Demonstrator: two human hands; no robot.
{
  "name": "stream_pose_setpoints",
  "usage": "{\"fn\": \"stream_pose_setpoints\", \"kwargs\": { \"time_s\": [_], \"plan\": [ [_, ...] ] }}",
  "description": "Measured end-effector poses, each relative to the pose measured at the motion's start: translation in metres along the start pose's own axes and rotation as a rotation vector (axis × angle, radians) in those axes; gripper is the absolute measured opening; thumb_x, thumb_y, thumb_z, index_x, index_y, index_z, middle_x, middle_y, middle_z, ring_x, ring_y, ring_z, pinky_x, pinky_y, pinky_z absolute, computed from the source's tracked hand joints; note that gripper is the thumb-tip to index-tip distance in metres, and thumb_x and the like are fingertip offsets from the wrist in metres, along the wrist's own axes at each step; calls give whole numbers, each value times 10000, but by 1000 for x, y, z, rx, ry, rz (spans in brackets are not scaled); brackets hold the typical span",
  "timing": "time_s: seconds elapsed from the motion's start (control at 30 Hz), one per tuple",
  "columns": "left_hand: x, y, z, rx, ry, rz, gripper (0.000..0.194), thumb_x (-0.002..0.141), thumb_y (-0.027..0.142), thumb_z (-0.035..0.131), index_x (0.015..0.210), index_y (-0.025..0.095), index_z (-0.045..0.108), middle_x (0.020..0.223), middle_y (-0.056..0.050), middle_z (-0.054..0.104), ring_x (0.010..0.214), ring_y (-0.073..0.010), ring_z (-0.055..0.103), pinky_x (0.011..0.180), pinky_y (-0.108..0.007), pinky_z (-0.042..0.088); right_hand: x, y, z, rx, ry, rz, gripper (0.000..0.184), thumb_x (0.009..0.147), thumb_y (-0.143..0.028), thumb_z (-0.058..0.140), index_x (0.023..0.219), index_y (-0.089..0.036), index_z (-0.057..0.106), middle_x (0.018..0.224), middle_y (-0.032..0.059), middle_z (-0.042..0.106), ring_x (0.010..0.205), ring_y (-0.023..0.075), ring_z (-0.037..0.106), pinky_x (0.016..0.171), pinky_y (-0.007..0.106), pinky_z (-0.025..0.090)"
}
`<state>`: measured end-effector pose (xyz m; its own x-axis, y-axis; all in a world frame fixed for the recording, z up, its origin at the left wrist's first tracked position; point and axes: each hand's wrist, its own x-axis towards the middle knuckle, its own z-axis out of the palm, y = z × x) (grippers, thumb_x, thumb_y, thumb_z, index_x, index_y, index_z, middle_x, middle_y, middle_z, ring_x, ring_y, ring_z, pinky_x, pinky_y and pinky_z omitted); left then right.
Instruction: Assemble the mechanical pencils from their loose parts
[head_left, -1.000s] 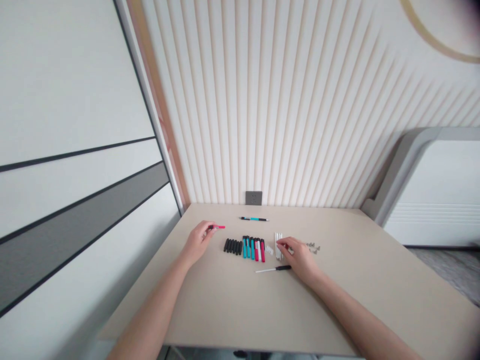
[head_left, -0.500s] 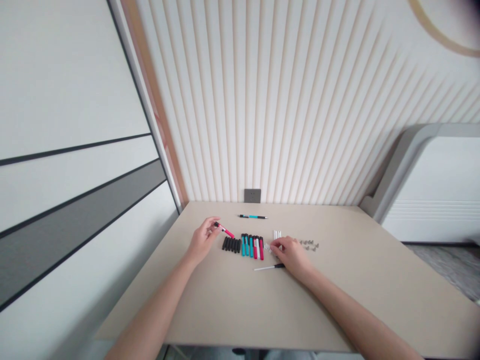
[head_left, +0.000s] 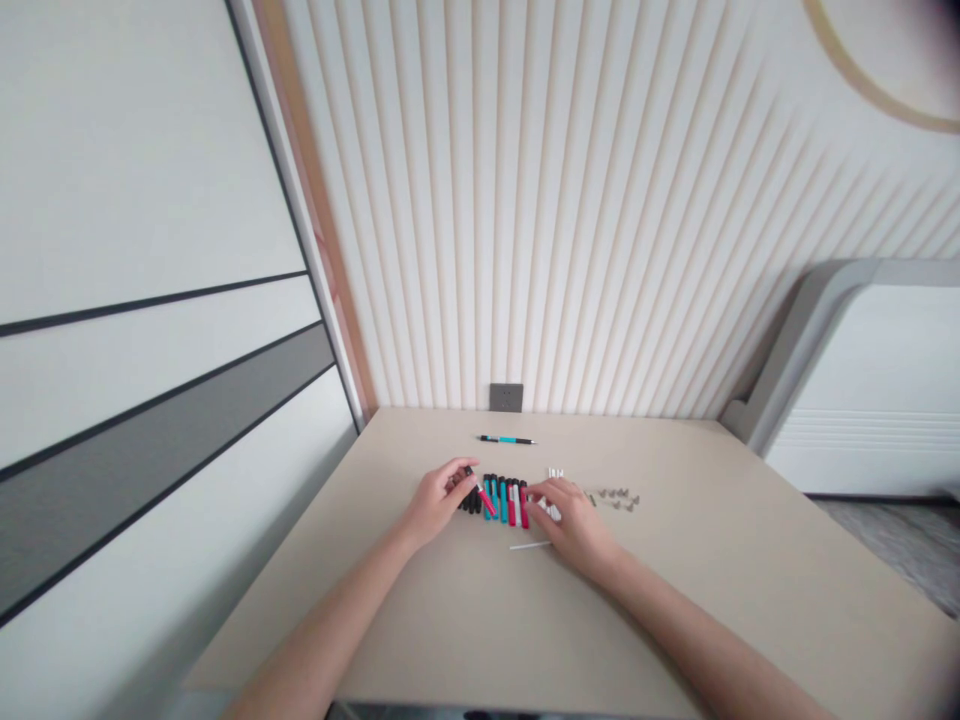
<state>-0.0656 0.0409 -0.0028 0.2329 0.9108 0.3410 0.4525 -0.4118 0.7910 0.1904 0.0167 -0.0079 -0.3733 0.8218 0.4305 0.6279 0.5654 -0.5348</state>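
Note:
My left hand [head_left: 441,502] pinches a red pen barrel [head_left: 487,500] with a black upper end, tilted down to the right. Beneath that hand lie short black tubes [head_left: 471,506], partly covered. A row of teal barrels [head_left: 503,504], red barrels [head_left: 513,507] and a white one stands between the hands, their black ends pointing away from me. My right hand [head_left: 574,522] has its fingers bent together at the right end of this row; whatever they hold is too small to name. Small white pieces [head_left: 555,473] lie behind and under it.
A teal and black pen [head_left: 507,440] lies farther back on the beige table [head_left: 450,620]. Small metallic pieces [head_left: 619,496] are grouped right of my right hand. A thin white rod [head_left: 529,546] lies in front, its right end hidden. A wall socket [head_left: 506,397] sits behind the table.
My left hand has moved right with the red barrel, now over the black tubes and beside the teal ones. My right hand has shifted slightly left and covers the rod's black end.

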Motion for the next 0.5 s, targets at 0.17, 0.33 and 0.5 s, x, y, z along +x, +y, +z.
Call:
{"fn": "stream_pose_setpoints", "kwargs": {
  "time_s": [0.17, 0.33, 0.5],
  "plan": [
    [-2, 5, 12, 15, -35, 45, 353, 948, 429, 499, 1158, 174, 622, 802, -16, 648, 723, -156, 616, 662, -240, 503, 11, -28, 23, 81, -23, -23, 215, 914, -283, 574, 1115, -241, 639, 972, 40, 692, 917, 201, 614, 843, 324, 446],
    [-1, 0, 6, 114, -23, 110, 386, 974, 403, 453, 1286, 191, 537, 985, -69, 679, 837, -184, 631, 790, -314, 523, 26, -33, 32, 120, -24, 30, 275, 898, -219, 551, 1159, -237, 634, 973, 39, 694, 874, 188, 620, 811, 301, 458],
    [-1, -14, -4, 251, -88, 203, 464, 900, 380, 601, 1327, 217, 523, 1310, -128, 576, 1229, -293, 491, 1077, -490, 343, 31, -28, 23, 166, -20, 244, 369, 877, -229, 513, 1241, -219, 574, 798, 0, 685, 679, 156, 606, 688, 263, 457]
  ]
}}
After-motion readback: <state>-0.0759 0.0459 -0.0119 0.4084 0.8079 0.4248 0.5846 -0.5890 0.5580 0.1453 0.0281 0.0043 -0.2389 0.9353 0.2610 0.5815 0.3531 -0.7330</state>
